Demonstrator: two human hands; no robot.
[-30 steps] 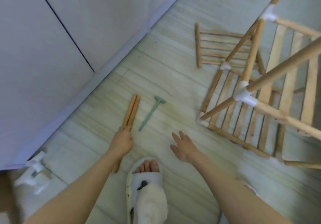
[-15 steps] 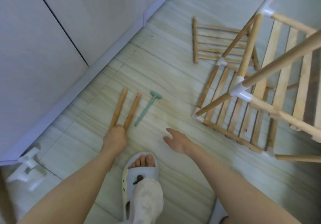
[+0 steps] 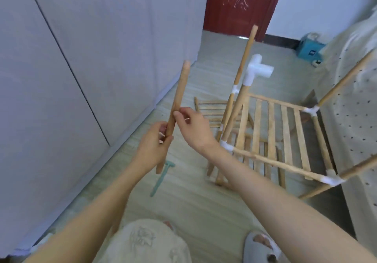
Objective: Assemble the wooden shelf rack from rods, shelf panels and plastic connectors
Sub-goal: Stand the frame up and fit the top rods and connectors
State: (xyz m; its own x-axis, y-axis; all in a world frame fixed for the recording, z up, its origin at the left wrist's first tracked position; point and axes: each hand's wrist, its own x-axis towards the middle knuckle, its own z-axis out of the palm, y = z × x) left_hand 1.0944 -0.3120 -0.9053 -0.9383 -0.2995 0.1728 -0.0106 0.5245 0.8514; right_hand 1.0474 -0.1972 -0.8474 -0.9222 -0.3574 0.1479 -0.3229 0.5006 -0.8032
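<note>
Left hand (image 3: 155, 146) grips the upright rods (image 3: 176, 107); right hand (image 3: 191, 126) seemingly pinches them above.

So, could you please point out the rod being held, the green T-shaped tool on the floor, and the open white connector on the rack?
rod (image 3: 179, 97), head view, upper shaft.
green T-shaped tool (image 3: 160, 180), head view, handle.
white connector (image 3: 257, 70), head view, central body.
</note>
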